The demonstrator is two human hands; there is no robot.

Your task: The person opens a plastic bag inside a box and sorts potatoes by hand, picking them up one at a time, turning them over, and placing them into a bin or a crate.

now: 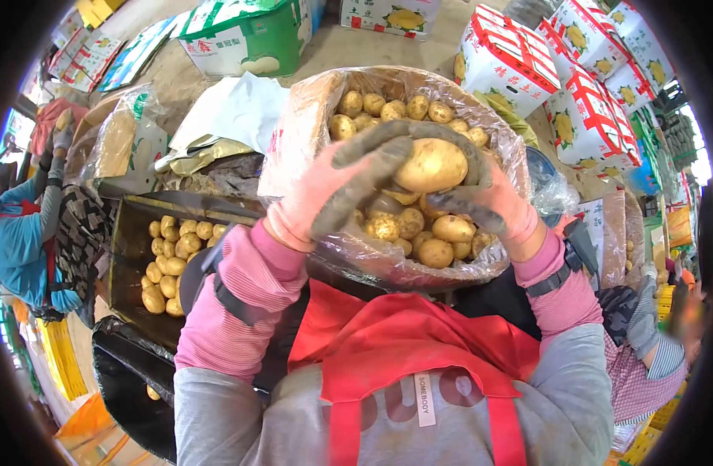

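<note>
Both of my hands wear pink gloves with dark, dirty palms and fingers. Between them, above a plastic-lined box (313,101), is a large pale potato (432,165). My left hand (348,175) wraps its fingers over the potato's left end and top. At the right end, my right hand (492,194) curls round it, with some fingertips hidden behind. Several potatoes (382,227) fill the box below and behind my hands. Clear plastic film (516,155) hangs over the box's rim.
Left of me stands a dark crate (139,318) with several potatoes (170,256). White paper (232,116) lies beyond it. A green carton (247,39) and red-taped cartons (508,58) stand farther off. Other people work at the left (30,241) and right (644,365).
</note>
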